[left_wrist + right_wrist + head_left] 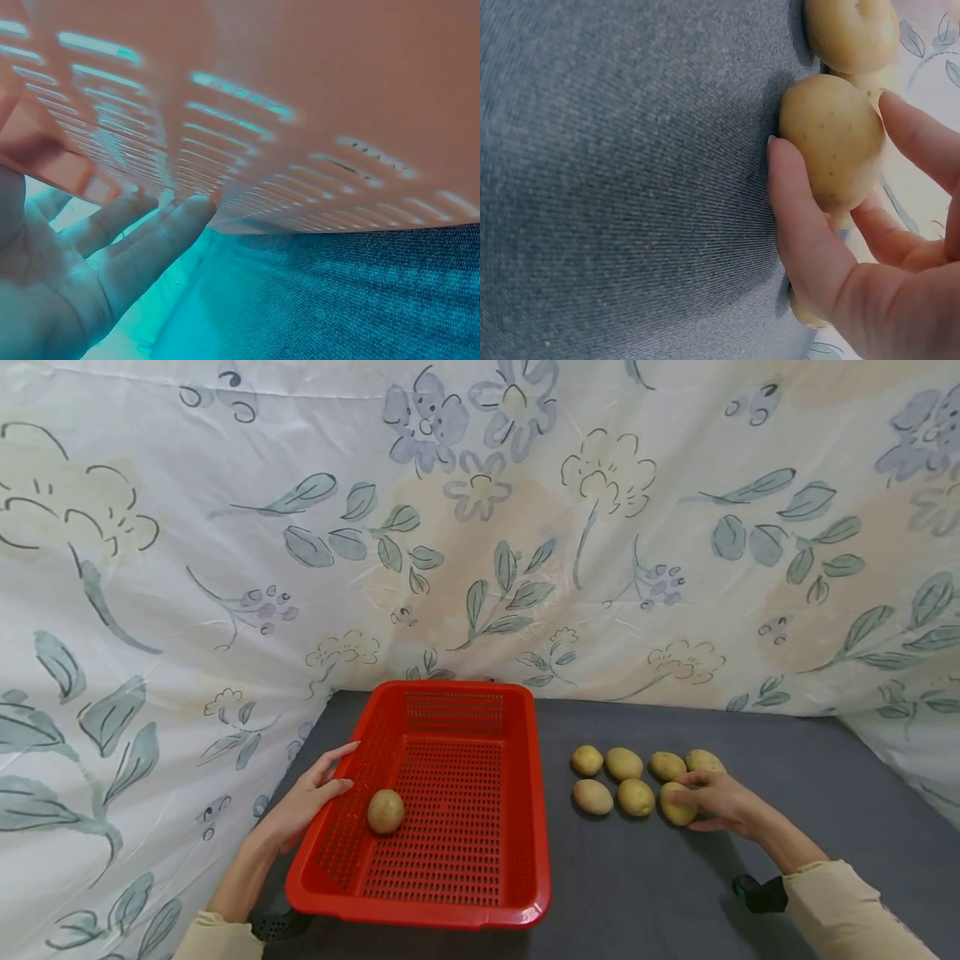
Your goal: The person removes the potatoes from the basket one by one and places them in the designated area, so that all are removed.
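Note:
A red plastic basket [450,914] with slotted walls and floor holds one potato [386,812] near its left side. My left hand [303,806] is at the basket's left wall, fingers extended; in the left wrist view the left hand [97,262] has its fingertips right at the slotted wall [337,67]. To the right of the basket, several potatoes [624,763] lie in two rows. My right hand [723,802] has its thumb and fingers around the potato [678,806] at the right end of the front row. Up close, the right hand [855,277] encloses this speckled potato [832,142] from the sides.
A dark grey cloth [622,893] covers the table under the basket and potatoes. Floral fabric [480,527] hangs behind and along both sides. Neighbouring potatoes sit close by, including a potato [851,34] at the top of the right wrist view.

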A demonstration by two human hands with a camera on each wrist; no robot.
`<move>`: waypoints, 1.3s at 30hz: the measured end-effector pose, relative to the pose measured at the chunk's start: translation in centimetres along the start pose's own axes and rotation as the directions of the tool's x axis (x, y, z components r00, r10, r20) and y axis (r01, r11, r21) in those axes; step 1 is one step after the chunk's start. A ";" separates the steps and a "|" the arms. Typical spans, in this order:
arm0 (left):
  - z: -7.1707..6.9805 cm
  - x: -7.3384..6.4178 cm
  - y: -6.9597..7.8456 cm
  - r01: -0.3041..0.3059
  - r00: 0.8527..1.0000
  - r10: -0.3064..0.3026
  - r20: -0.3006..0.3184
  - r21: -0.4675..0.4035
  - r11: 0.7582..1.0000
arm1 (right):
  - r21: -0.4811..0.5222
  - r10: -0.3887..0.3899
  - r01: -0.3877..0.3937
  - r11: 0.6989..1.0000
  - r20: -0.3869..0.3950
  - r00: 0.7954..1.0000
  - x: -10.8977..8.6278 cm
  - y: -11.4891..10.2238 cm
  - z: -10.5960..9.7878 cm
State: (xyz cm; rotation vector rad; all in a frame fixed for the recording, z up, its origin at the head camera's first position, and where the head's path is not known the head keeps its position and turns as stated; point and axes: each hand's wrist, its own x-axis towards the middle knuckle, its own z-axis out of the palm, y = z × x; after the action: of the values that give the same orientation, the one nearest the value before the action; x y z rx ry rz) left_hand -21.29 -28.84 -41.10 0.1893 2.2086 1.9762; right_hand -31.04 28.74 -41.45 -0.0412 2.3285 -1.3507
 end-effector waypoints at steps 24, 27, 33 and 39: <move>0.1 -0.2 0.1 -0.014 1.000 0.014 0.022 0.000 1.000 | 0.022 0.089 -0.088 0.996 -0.109 0.990 -1.1 -0.9 -2.6; 0.1 -0.3 0.1 -0.024 0.999 0.024 0.030 -0.001 1.000 | 0.035 0.085 -0.082 0.996 -0.118 0.989 -1.0 -1.5 -3.1; 0.2 -0.3 0.2 -0.036 0.999 0.037 0.035 -0.008 0.999 | 0.061 0.066 -0.059 0.996 -0.111 0.992 -0.7 -2.5 -3.5; 0.2 -0.3 0.2 -0.035 0.999 0.035 0.030 -0.001 0.999 | 0.113 0.037 -0.029 0.993 -0.066 0.997 -0.4 -3.4 -3.5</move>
State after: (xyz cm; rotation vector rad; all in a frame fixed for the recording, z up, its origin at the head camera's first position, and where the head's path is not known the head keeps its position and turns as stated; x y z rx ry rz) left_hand -20.94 -28.70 -40.93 0.2573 2.2006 1.9785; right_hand -32.74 29.96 -36.98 0.0790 2.2941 -1.4848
